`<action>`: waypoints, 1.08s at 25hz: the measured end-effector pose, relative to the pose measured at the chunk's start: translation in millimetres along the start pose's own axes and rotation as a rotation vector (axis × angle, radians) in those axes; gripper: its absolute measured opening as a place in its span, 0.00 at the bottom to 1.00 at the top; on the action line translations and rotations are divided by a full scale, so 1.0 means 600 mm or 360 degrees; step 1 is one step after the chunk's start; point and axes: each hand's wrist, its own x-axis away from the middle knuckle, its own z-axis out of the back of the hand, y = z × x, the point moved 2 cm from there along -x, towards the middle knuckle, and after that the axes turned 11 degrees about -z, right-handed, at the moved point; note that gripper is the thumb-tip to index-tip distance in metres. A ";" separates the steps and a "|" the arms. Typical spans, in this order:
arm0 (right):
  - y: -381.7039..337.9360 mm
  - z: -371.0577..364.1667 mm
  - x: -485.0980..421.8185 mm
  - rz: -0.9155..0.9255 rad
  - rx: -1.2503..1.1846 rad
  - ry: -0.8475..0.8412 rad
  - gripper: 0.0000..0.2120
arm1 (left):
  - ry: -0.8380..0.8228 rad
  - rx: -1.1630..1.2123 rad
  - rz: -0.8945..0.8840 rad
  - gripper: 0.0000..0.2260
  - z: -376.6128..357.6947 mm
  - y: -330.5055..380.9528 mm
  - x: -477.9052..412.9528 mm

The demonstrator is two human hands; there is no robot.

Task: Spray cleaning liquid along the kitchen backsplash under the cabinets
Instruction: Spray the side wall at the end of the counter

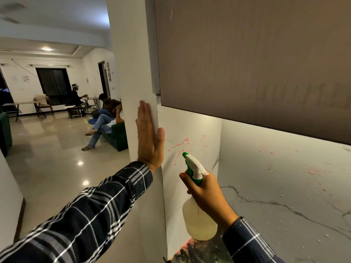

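Right hand is gripping the spray bottle at its neck, w/ pale yellowish liquid inside, nozzle aiming at the pink-spattered backsplash under the cabinet. Left hand is pressing flat, fingers straight, on the white wall corner at left.

No legible text found. Cabinet door, above and right of the left hand fingertips: a faint row of letter-like smears, unreadable. Paper sheets on the far wall, well left of those fingertips: too small to read. Spray bottle, gripped in the right hand fingers: nothing readable on its visible face.
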 end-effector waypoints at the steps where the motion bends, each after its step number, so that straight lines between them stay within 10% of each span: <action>1: -0.002 0.001 -0.001 0.0008 -0.0023 0.0022 0.08 | -0.0004 -0.0001 0.0000 0.35 0.000 0.000 0.000; 27: 0.002 0.018 -0.067 -0.0075 0.0000 0.0319 0.24 | 0.0048 0.0055 -0.0027 0.34 -0.003 -0.008 0.001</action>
